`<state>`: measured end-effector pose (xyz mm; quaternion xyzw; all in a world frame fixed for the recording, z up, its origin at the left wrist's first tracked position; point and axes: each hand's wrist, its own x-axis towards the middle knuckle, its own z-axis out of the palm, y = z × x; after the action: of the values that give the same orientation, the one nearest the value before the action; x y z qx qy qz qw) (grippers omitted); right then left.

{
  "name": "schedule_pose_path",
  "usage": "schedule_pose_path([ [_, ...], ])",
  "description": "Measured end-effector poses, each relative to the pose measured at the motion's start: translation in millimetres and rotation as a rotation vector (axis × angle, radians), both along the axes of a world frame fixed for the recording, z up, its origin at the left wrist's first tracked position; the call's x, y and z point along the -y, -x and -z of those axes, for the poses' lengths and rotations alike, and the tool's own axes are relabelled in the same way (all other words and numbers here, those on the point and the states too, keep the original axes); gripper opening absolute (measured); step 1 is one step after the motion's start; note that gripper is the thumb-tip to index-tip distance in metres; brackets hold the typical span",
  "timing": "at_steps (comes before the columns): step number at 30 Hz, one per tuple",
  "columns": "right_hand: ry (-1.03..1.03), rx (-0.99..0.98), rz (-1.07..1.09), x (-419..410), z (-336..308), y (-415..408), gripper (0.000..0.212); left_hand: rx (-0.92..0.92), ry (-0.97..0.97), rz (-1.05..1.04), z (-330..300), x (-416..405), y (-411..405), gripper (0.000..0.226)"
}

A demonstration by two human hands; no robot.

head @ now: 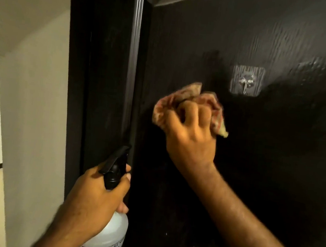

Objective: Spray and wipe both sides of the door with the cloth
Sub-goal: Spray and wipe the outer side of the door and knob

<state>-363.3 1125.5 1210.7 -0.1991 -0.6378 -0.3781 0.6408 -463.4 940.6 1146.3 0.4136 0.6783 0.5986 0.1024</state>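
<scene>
- Door [253, 173], dark and wood-grained, fills the frame from centre to 3 o'clock; its near face looks streaked with a wet sheen toward 1 and 2 o'clock, which suggests spray already laid there.
- Cloth [191, 98], a crumpled reddish-patterned rag, presses against the door just above centre, bunched and blurred at its edges.
- Right hand [192, 134] is closed in a fist around the cloth, knuckles toward the camera, forearm reaching in from 5 o'clock.
- Hook [246, 81], a clear stick-on square with a metal peg, sits on the door just beside the cloth, at 1 o'clock from it and not touching.
- Step in hand, by the look of it: wiping this face of the door; the other face is out of sight, so the job seems no more than part done.
- Next move likely calls for sweeping the cloth through the wet patch at 2 o'clock while skirting the hook, then down into the dark lower panel.
- Bottle [112, 228], a translucent white sprayer with a black trigger head, stands upright at 7 o'clock beside the frame [110, 77]; its liquid level cannot be told, and the printed label is cut off.
- Left hand [98, 195] wraps the bottle's neck, fingers near the trigger.
- Wall [36, 110], pale, runs down at 9 o'clock.
</scene>
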Motion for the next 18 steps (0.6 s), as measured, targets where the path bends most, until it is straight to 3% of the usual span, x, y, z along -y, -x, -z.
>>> schedule_pose_path([
  [5,0.185,0.299,-0.113,12,187,-9,0.017,-0.012,0.023,-0.004,15,-2,-6,0.012],
  [7,0.259,0.299,-0.113,7,240,-7,0.01,0.024,0.052,0.002,26,0,-10,0.013],
  [8,0.403,0.349,-0.065,9,259,-11,0.022,0.048,0.071,0.01,32,1,-14,0.014],
  [9,0.452,0.331,-0.154,13,280,-10,0.039,0.07,0.091,0.022,39,2,-17,0.014],
  [10,0.358,0.282,-0.163,14,304,-3,0.048,0.087,0.116,0.035,46,2,-20,0.015],
  [11,0.358,0.349,-0.109,16,322,-11,0.046,0.097,0.139,0.049,52,2,-24,0.015],
  [12,0.429,0.543,-0.012,19,338,-21,0.028,0.1,0.166,0.067,59,2,-28,0.016],
  [13,0.325,0.62,0.018,8,338,-34,0.013,0.103,0.178,0.08,64,0,-31,0.016],
  [14,0.261,0.661,-0.029,8,337,-43,0.022,0.11,0.189,0.092,69,-1,-35,0.016],
  [18,0.266,0.427,-0.119,2,254,-67,0.021,0.108,0.174,0.116,73,-7,-45,0.016],
])
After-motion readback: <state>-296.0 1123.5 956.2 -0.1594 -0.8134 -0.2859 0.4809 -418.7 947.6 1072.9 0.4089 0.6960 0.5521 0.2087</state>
